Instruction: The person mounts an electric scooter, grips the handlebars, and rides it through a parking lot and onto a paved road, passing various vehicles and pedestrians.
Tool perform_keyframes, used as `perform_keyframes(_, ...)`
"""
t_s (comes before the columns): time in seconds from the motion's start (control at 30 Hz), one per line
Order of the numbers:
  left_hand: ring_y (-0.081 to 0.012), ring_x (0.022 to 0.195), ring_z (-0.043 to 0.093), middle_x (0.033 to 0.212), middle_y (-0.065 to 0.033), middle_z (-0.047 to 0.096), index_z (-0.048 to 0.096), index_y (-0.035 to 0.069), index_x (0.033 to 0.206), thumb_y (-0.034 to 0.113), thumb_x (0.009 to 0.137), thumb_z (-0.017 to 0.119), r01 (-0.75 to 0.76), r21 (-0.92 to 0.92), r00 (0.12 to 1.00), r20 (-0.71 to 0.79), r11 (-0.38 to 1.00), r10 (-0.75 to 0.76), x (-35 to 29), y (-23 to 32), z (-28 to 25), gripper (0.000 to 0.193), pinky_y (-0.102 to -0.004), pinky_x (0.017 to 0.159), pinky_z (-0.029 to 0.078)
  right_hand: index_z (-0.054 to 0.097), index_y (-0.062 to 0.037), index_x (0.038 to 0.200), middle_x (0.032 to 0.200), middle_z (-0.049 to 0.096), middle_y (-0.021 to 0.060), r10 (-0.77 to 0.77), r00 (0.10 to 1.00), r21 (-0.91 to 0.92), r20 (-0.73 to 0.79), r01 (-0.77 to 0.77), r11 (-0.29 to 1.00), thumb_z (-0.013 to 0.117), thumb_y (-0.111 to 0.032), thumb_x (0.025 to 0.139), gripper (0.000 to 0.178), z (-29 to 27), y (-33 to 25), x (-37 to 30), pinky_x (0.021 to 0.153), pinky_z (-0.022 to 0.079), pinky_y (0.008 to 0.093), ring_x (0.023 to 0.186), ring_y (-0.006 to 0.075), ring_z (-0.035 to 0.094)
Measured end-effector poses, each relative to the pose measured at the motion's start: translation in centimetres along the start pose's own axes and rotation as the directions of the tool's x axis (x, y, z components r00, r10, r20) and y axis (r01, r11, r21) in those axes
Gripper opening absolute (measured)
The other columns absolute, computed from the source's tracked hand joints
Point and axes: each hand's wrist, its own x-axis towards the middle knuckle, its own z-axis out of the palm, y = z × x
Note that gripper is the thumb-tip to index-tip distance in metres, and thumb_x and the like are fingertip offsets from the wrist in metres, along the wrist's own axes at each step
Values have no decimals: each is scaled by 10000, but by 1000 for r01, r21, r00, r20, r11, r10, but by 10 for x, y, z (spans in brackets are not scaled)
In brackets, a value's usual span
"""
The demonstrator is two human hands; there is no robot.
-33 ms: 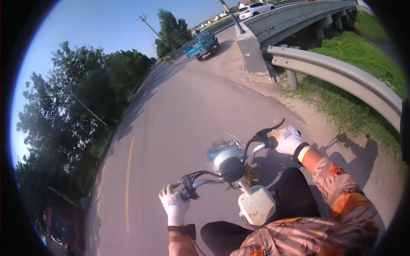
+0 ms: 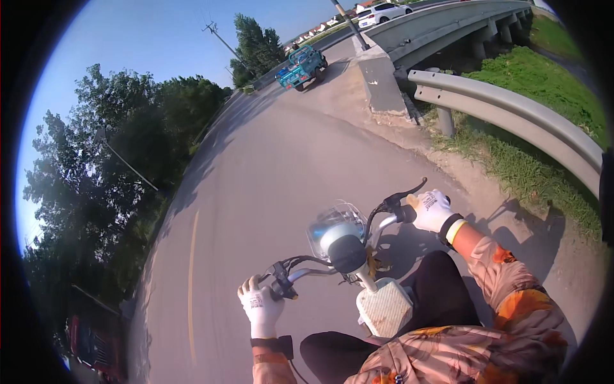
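Note:
I sit astride a small two-wheeler, hands on its handlebar (image 2: 308, 273). My left hand (image 2: 261, 312), in a white work glove, is closed round the left grip beside a black switch block (image 2: 281, 280). My right hand (image 2: 431, 210), gloved the same way, wraps the right grip; a black brake lever (image 2: 408, 192) sticks out ahead of it. Between the hands are a rounded white and black instrument housing (image 2: 346, 248) and a clear windscreen (image 2: 318, 232). Nearer me is a pale ribbed panel (image 2: 385, 308). The grips themselves are mostly hidden by my fingers.
A grey road (image 2: 275, 173) runs ahead, with a yellow line (image 2: 192, 281) at left. A teal three-wheeled cart (image 2: 302, 68) is farther up. On the right stand a concrete bridge end (image 2: 385, 83) and a metal guardrail (image 2: 505, 101). Far off is a white car (image 2: 384, 14). A red vehicle (image 2: 96, 345) is at lower left.
The guardrail's near end and post have slid slightly right and nearer, and the red vehicle looks slightly shifted. Both hands keep their hold on the grips.

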Motion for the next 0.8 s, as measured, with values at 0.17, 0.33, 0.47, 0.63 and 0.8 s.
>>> perform_keyframes(0.17, -405, 1257, 565, 1276, -163, 667, 781, 23, 794, 188, 697, 796, -40, -20, 999, -2, 999, 40, 77, -23, 49, 192, -547, 1125, 412, 713, -90, 1111, 927, 774, 171, 41, 998, 24, -52, -40, 999, 622, -244, 912, 267, 25, 2, 57, 809, 584, 520, 908, 389, 766)
perform_keyframes(0.33, -388, 1270, 559, 1298, -152, 662, 791, 35, 820, 197, 727, 782, -87, -20, 996, 2, 996, 87, 151, -79, 107, 188, -538, 1139, 401, 730, -96, 1104, 933, 778, 158, 128, 989, 40, -69, -125, 991, 582, -263, 957, 266, 50, -32, 126, 769, 589, 518, 893, 384, 767)
perform_keyframes(0.47, -388, 1261, 562, 1295, -149, 663, 795, 37, 838, 202, 735, 777, -99, -21, 995, -5, 995, 99, 166, -95, 131, 195, -541, 1135, 403, 734, -103, 1104, 898, 781, 123, 173, 985, -16, -11, -173, 985, 562, -276, 980, 274, 60, -44, 140, 745, 589, 493, 859, 365, 772)
perform_keyframes(0.63, -393, 1239, 566, 1271, -149, 664, 778, 37, 812, 202, 731, 780, -143, -38, 989, -42, 989, 141, 167, -88, 117, 184, -545, 1117, 414, 738, -100, 1118, 913, 784, 131, 182, 983, 66, 0, -182, 981, 552, -272, 984, 287, 46, -39, 125, 760, 589, 497, 867, 367, 772)
perform_keyframes(0.8, -390, 1217, 577, 1251, -151, 667, 771, 40, 795, 205, 723, 786, -167, -37, 985, -57, 985, 165, 166, -93, 112, 180, -544, 1107, 417, 733, -101, 1138, 920, 787, 134, 191, 980, 27, -63, -189, 982, 531, -264, 998, 295, 50, -46, 109, 761, 590, 496, 886, 364, 776)
